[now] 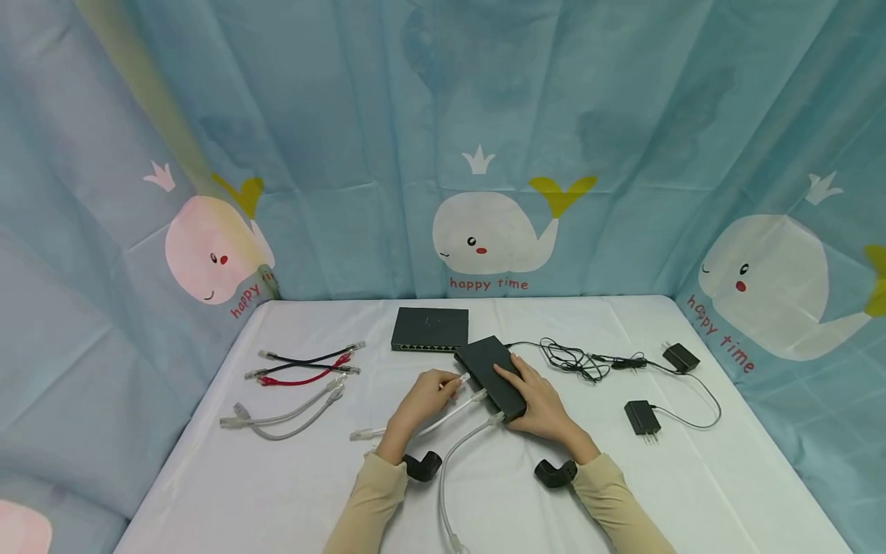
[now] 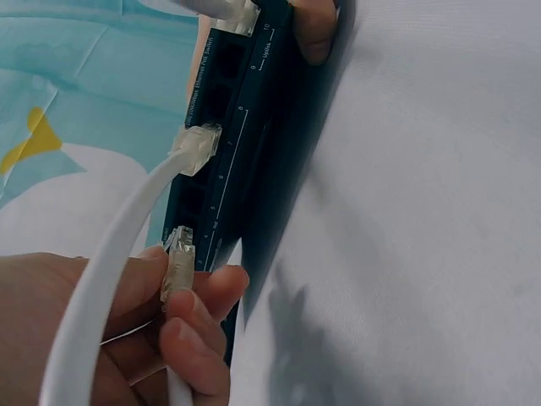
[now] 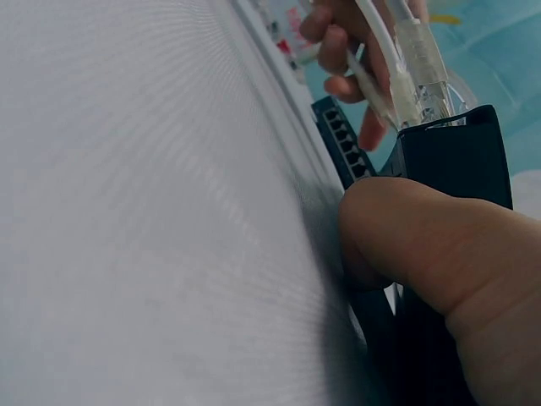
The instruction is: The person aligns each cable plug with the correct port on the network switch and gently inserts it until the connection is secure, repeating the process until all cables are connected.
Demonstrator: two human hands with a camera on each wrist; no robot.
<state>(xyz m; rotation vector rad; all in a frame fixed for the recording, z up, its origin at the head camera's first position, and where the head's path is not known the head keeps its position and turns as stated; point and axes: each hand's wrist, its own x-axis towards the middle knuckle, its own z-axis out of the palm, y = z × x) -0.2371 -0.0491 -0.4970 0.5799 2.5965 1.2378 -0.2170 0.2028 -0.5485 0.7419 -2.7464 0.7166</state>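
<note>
Black rectangular network switch: slanted over the white cloth-covered surface, its casing in the right hand, port row facing the left hand.
Right hand: fingers spread across the casing and gripping its edge; best kept firm to counter the push.
Left hand: fingers nearly closed, pinching the small clear plastic plug of a white cable.
Held plug: at the ports' lower-numbered end; whether its tip has entered, I cannot tell.
Seated plugs: two clear ones, the middle and the upper; their cables should be kept aside.
Insertion: match the latch side to the port, then push straight until it clicks.
</note>
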